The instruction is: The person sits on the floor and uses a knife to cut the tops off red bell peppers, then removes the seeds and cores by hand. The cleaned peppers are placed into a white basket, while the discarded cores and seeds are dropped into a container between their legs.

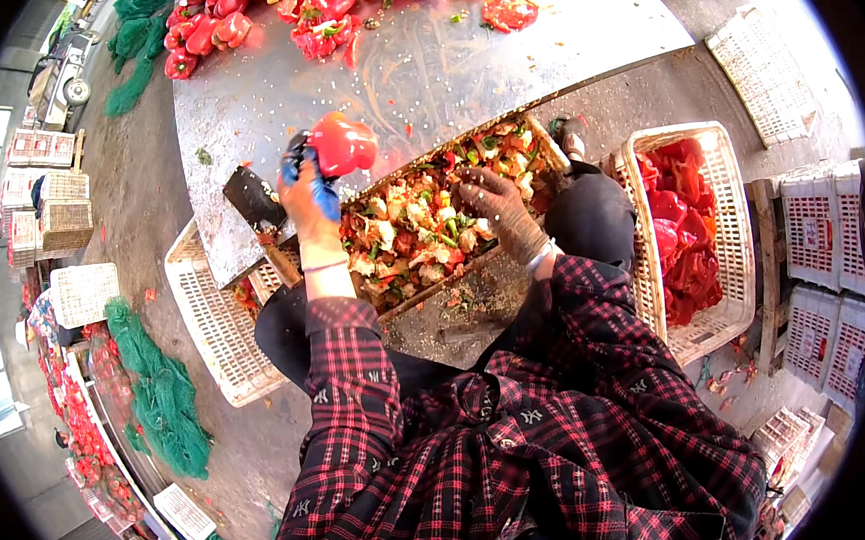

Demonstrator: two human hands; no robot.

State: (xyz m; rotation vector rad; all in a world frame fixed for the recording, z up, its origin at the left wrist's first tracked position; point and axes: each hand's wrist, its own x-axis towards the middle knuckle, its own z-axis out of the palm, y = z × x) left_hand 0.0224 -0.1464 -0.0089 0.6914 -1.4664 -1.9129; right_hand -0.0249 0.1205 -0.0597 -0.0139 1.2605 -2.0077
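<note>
My left hand (308, 196), in a partly blue and black glove, holds a whole red bell pepper (347, 143) above the near edge of a metal table (419, 83). My right hand (500, 209) wears a brown, dirt-stained glove. It hangs with fingers bent and apart over a crate (555, 145) of pepper cores and seedy scraps (418, 229); I see nothing in its grasp. Just left of my left hand, a broad dark blade (254, 198) with a wooden handle (281, 259) lies at the table's corner.
Red peppers (205, 30) and opened pepper pieces (322, 33) lie along the table's far side. At my right stands a white plastic crate (736, 249) of red pepper pieces (678, 230). Another crate (219, 337) is at my left. Green netting (159, 394) lies on the floor.
</note>
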